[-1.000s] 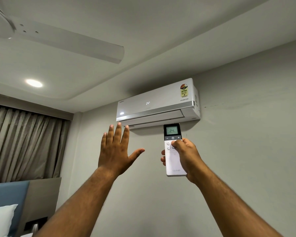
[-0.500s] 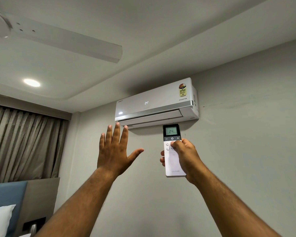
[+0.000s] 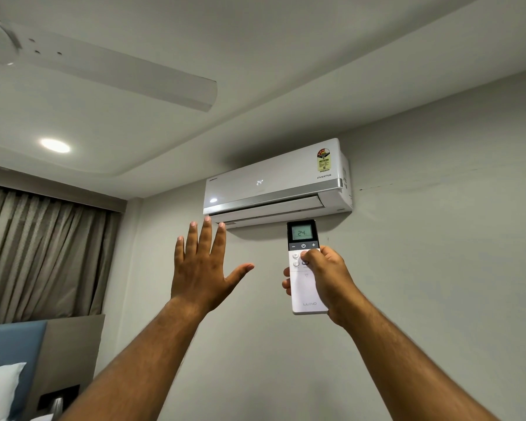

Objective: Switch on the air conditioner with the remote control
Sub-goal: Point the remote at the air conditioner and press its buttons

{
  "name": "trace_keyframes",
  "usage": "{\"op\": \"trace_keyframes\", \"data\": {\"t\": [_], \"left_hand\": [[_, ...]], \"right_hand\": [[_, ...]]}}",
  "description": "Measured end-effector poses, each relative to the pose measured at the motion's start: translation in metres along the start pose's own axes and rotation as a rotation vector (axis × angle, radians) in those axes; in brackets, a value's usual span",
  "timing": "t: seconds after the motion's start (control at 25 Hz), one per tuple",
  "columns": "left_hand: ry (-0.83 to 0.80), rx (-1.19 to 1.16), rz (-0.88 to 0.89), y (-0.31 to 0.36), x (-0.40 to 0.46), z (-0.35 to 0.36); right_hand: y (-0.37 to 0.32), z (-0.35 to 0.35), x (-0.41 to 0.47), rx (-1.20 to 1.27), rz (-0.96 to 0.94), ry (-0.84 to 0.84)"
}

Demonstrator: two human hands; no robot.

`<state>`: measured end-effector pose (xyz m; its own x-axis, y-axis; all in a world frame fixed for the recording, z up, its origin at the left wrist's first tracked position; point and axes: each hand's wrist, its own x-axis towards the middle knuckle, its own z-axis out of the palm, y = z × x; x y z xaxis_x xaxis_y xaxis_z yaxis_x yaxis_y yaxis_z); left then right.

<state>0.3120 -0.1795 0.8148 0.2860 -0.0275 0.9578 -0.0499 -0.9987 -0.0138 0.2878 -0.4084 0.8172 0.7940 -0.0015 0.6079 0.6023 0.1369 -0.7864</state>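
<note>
A white split air conditioner (image 3: pixel 274 183) hangs high on the grey wall, its front panel lit with "24" and its lower flap slightly open. My right hand (image 3: pixel 328 278) grips a white remote control (image 3: pixel 304 287) upright just below the unit, thumb resting on the buttons under the power key. The remote's dark top shows a screen reading 24. My left hand (image 3: pixel 204 265) is raised beside it, palm toward the unit, fingers spread, fingertips just under the flap, holding nothing.
A white ceiling fan blade (image 3: pixel 119 74) stretches overhead at top left, near a lit recessed lamp (image 3: pixel 55 145). Grey curtains (image 3: pixel 43 253) cover the left wall. A blue headboard (image 3: pixel 12 344) and white pillow (image 3: pixel 0 387) sit at bottom left.
Both hands stay almost still; the view has shifted very slightly. The remote and unit still read 24.
</note>
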Motion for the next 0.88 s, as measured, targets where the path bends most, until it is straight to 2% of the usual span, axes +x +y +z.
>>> {"op": "trace_keyframes", "data": {"t": [0.88], "left_hand": [[-0.026, -0.025, -0.009, 0.0031, -0.0031, -0.0003]], "right_hand": [[-0.002, -0.0068, -0.0014, -0.02, -0.016, 0.014]]}}
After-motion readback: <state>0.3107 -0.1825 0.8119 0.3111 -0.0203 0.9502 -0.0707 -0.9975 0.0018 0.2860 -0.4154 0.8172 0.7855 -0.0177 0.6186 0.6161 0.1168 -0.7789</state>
